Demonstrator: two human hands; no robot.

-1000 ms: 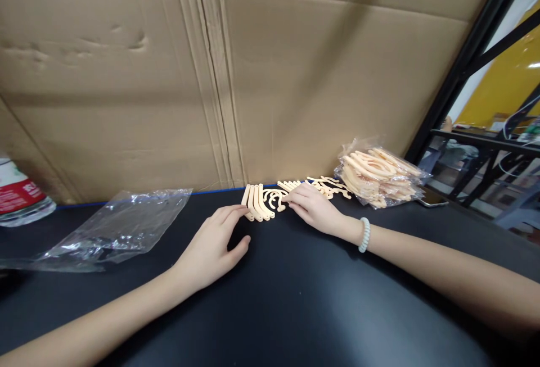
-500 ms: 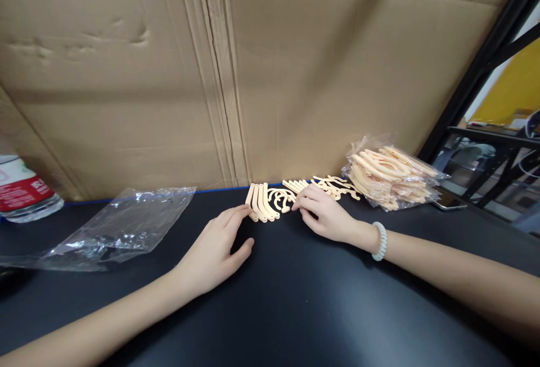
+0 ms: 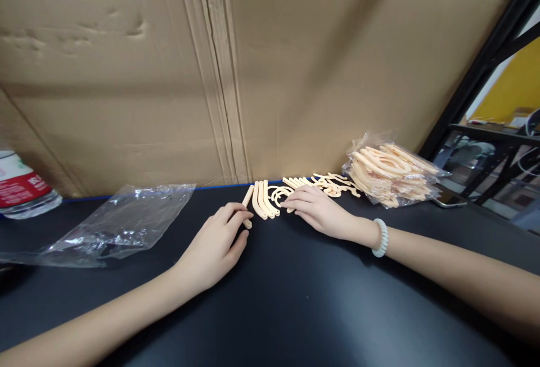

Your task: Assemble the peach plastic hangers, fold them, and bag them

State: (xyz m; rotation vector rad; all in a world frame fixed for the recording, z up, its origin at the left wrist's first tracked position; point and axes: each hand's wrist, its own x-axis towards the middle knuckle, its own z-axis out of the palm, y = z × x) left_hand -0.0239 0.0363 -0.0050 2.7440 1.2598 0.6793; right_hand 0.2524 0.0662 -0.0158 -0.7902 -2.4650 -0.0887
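Several cream plastic curved pieces (image 3: pixel 266 199) lie in a row on the black table (image 3: pixel 295 299) against the cardboard wall. My left hand (image 3: pixel 215 243) pinches the leftmost piece (image 3: pixel 247 200) between fingertips and thumb. My right hand (image 3: pixel 318 212), with a white bead bracelet at the wrist, rests fingers-down on the hooked ends of the pieces beside it; its fingers are stretched out flat. More loose pieces (image 3: pixel 333 184) spread to the right behind that hand.
A clear bag packed with the same cream pieces (image 3: pixel 390 175) sits at the right. An empty crumpled clear plastic bag (image 3: pixel 122 223) lies at the left. A bottle with a red label (image 3: pixel 21 190) is at the far left. A black metal rack (image 3: pixel 485 148) stands at the right.
My left hand has closed its thumb and fingers on the leftmost piece and pulled it slightly away from the row. My right hand shifted a little left onto the hooked ends.
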